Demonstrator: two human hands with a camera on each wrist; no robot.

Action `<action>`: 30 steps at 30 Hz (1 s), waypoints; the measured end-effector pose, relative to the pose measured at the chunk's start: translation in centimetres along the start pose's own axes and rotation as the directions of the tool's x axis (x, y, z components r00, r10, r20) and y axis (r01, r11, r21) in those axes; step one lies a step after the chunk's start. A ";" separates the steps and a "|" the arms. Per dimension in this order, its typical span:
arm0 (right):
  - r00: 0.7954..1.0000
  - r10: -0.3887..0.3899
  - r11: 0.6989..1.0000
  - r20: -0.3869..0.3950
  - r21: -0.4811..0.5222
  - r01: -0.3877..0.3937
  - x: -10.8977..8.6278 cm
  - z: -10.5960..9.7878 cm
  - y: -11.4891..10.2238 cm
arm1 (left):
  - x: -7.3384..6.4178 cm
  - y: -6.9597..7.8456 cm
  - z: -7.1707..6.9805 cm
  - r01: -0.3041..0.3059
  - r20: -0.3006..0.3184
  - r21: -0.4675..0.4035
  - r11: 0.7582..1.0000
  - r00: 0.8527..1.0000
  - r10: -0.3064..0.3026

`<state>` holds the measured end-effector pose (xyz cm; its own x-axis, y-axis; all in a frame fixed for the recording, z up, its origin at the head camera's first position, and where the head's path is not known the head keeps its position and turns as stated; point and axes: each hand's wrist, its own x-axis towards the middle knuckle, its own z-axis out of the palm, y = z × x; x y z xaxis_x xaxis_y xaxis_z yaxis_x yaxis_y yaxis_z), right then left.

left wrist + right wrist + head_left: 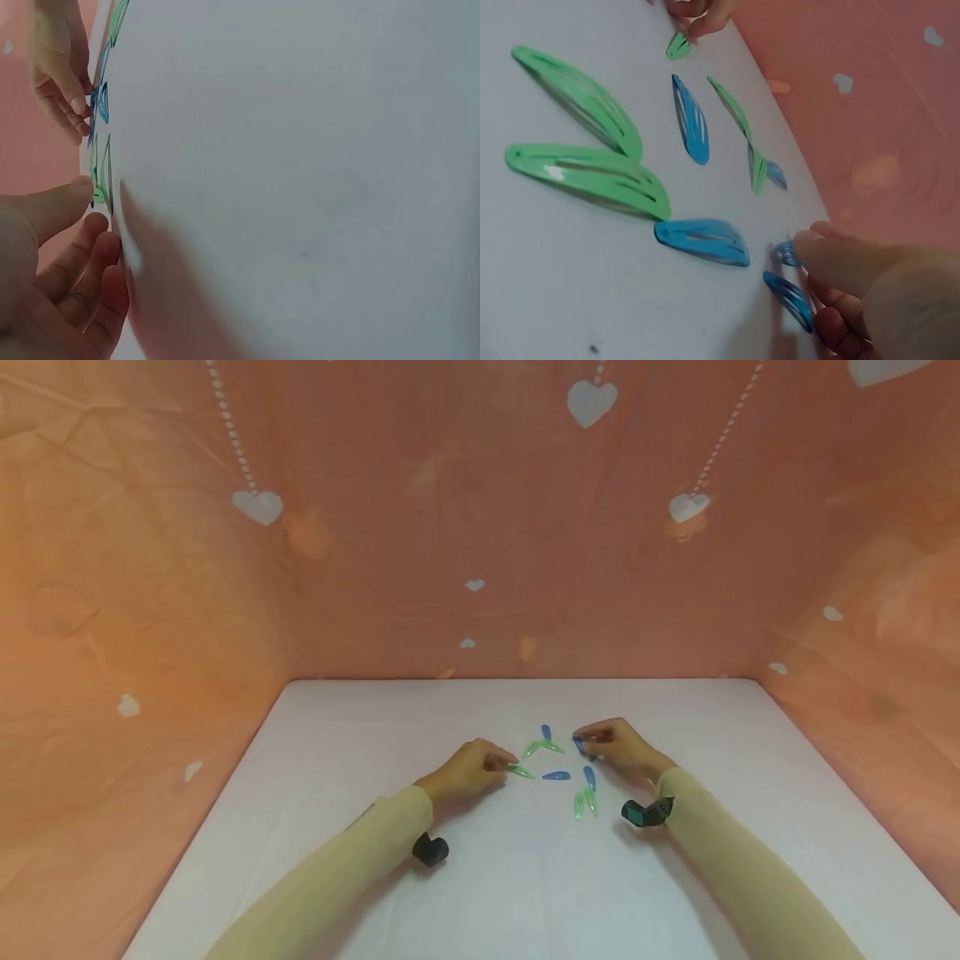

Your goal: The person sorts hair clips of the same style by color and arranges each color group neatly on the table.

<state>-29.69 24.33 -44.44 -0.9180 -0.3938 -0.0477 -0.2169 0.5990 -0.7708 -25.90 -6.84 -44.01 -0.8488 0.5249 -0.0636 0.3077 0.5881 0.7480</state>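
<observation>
Green and blue snap hair clips lie on a white table. My left hand (467, 768) pinches the end of a green hair clip (522, 772) at the left side of the group. My right hand (622, 747) pinches a blue hair clip (784, 253) between thumb and fingers, which partly cover it. Close under those fingers is another blue hair clip (789, 301). Between the hands lies a blue hair clip (557, 775). Toward me, a blue hair clip (589, 777) meets two green ones (589, 180) that fan apart.
Behind the middle clip, two green hair clips (551, 747) form an angle, with a blue hair clip (546, 732) at its tip. The white tabletop (510, 893) extends around them. Orange cloth (390, 552) with white hearts encloses the back and sides.
</observation>
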 end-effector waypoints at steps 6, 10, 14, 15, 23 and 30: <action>0.998 0.058 0.997 0.009 0.042 -0.059 0.6 0.5 0.3 | 0.7 -0.2 0.7 0.015 -0.006 0.001 1.000 1.000 -0.015; 0.997 0.080 0.996 0.002 0.046 -0.080 0.4 0.6 0.4 | 1.1 0.0 1.2 0.049 -0.038 -0.020 0.999 0.998 -0.050; 0.996 0.083 0.995 -0.018 0.048 -0.082 0.2 0.3 0.5 | 1.2 0.5 1.6 0.092 -0.059 -0.036 0.995 0.994 -0.095; 0.997 0.080 0.996 -0.023 0.050 -0.079 0.2 0.3 0.5 | 1.2 0.6 1.7 0.094 -0.063 -0.028 0.995 0.993 -0.095; 0.998 0.061 0.997 -0.018 0.056 -0.060 0.5 0.3 0.8 | 1.2 1.7 2.3 0.100 -0.086 0.039 0.994 0.992 -0.096; 0.997 0.071 0.996 -0.010 0.055 -0.071 0.5 0.6 0.9 | 1.8 2.0 3.5 0.133 -0.160 0.032 0.991 0.979 -0.126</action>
<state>-30.17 24.25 -45.55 -0.9345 -0.3428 -0.0958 -0.1330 0.5859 -0.7994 -25.29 -2.54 -44.92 -0.9387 0.3409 -0.0510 0.2055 0.6722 0.7113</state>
